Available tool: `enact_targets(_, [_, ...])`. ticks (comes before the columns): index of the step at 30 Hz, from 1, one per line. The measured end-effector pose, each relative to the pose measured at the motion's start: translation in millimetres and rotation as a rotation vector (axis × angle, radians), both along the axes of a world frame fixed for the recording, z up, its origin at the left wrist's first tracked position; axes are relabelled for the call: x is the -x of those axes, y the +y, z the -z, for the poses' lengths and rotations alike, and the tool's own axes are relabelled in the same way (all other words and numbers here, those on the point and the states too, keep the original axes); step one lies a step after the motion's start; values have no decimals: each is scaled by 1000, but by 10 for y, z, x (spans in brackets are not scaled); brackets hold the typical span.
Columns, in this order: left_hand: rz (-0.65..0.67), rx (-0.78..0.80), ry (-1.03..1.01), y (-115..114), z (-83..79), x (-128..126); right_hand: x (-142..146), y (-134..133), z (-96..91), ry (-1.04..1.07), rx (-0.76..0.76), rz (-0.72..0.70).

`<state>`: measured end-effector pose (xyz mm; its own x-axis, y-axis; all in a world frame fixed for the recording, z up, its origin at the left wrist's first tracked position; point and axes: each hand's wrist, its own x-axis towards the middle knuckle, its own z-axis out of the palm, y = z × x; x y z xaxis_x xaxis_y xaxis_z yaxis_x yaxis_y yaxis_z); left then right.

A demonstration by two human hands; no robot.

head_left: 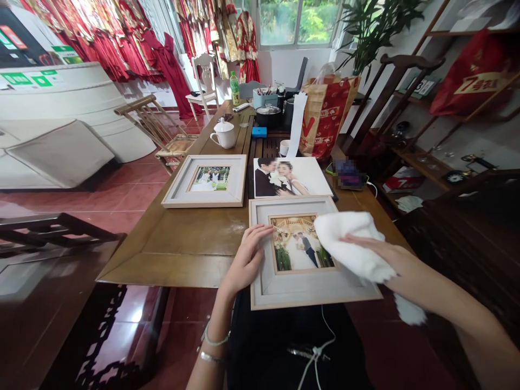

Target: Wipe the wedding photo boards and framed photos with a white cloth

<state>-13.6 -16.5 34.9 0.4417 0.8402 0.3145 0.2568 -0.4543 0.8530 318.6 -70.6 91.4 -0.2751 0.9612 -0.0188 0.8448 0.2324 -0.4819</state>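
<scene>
A pale-bordered picture frame (309,287) with a wedding photo inside lies at the table's near edge, partly over my lap. My left hand (251,254) grips its left side, fingers bent over the border onto the front. In my right hand (376,249) is a white towel (345,230), pressed against the right part of the frame. The towel covers the photo's upper right corner, and one end hangs below my wrist. Farther left on the table rests a second picture frame (174,189) with a smaller photo. Just beyond the near frame lies an unframed photo print (309,173).
Along the wooden table (182,238) stand a lidded white cup (224,134), a blue box (259,132), a dark pot (268,115) and a large paper bag (331,116). Bamboo chair (158,130) stands left; dark shelves (439,157) stand right.
</scene>
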Motion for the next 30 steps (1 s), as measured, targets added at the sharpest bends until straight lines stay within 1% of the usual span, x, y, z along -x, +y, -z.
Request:
enact_targets(3, [5, -4, -5, -6, 0, 3, 93, 378, 89, -61, -132, -54])
enact_targets(5, [8, -6, -4, -9, 4, 5, 152, 594, 156, -111, -233, -32])
enact_targets(7, [7, -8, -2, -9, 9, 7, 231, 757, 206, -183, -293, -4])
enact_targets(9, [4, -11, -5, -8, 13, 7, 331, 853, 229, -265, -302, 4])
enact_targets(12, [4, -15, -15, -5, 13, 6, 465, 875, 227, -378, -288, -23])
enact_targets(15, [7, -11, -15, -2, 8, 4, 519, 765, 203, -451, -271, -79])
enact_targets(17, [6, -4, -11, 0, 6, 3, 507, 616, 187, -465, -246, -125])
enact_targets(20, [7, 0, -9, 0, 7, 5, 426, 271, 181, -449, -212, -187])
enact_targets(22, [9, 3, -7, 1, 10, 6, 322, -18, 184, -402, -182, -225])
enact_targets(24, [10, 6, -7, 3, 13, 8, 180, -305, 177, -329, -115, -252])
enact_targets(26, [9, 5, -12, 6, 16, 9, 29, -526, 148, -253, -7, -242])
enact_targets(27, [8, 2, -13, 7, 17, 9, -37, -592, 125, -216, 44, -223])
enact_targets(28, [7, 1, -11, 9, 18, 9, -90, -621, 98, -185, 86, -194])
enact_targets(30, [4, 0, -4, 9, 16, 8, -144, -566, 47, -137, 128, -121])
